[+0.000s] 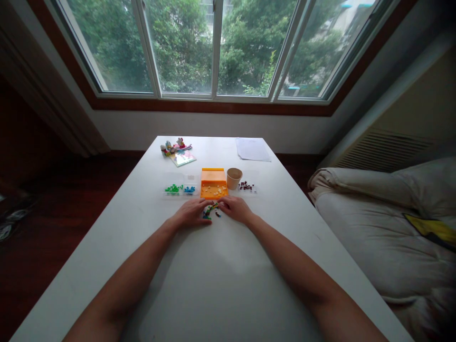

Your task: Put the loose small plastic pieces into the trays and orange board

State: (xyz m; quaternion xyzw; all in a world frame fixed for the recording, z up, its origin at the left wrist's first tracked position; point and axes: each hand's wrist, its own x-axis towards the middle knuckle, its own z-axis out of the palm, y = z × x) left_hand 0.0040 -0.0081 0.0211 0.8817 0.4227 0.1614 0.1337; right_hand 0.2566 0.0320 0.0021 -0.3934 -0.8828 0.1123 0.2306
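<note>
Both hands meet over a small multicoloured brick build (207,212) of green, dark and yellow pieces on the white table. My left hand (192,212) curls round its left side, thumb low and fingers above, closed on it. From the other side, my right hand (234,208) pinches the build's upper right end with its fingertips. The fingers partly hide the build, so its exact shape is unclear. A few loose dark bricks (218,214) lie between the hands. Just beyond them sits an orange box (213,175) with small pale bricks in its front tray.
Left of the orange box, a clear tray holds green bricks (173,189) and blue bricks (189,189). A paper cup (234,178) and dark brown bricks (246,186) stand right. Farther back are colourful figures (176,147), a booklet (183,157) and paper sheets (252,149).
</note>
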